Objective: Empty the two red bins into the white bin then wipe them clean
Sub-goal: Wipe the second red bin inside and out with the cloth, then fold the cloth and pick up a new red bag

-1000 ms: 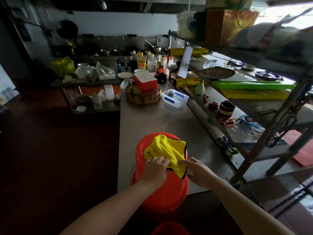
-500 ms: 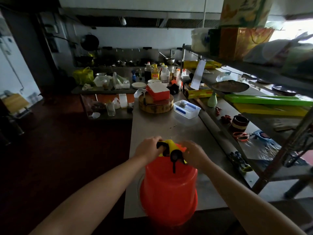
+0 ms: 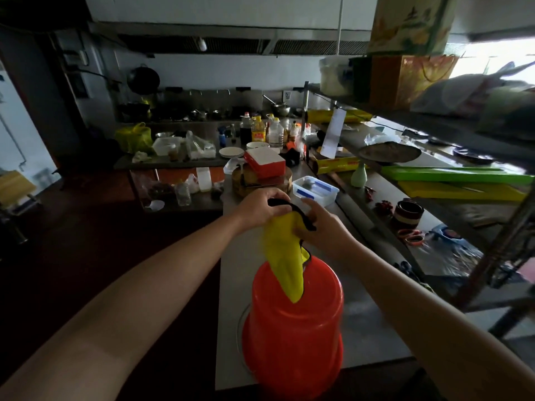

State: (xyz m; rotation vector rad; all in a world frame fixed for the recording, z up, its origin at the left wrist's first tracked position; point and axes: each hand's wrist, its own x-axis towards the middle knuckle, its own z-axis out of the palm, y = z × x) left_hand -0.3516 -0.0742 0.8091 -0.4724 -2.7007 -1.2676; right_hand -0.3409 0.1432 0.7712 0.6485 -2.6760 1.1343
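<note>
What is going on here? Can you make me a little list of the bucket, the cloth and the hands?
Red bin: upside down on the steel counter, near its front edge
Yellow cloth: black-edged, lifted up, its tip hanging over the bin's base
Left hand: grips the cloth's top
Right hand: holds the cloth's black edge
Behind: clear lidded container on the counter

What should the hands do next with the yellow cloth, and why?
Probably lower the yellow cloth onto the upturned red bin and wipe its side. The left hand and right hand grip the cloth's top edge, so it hangs over the bin's base.
</note>
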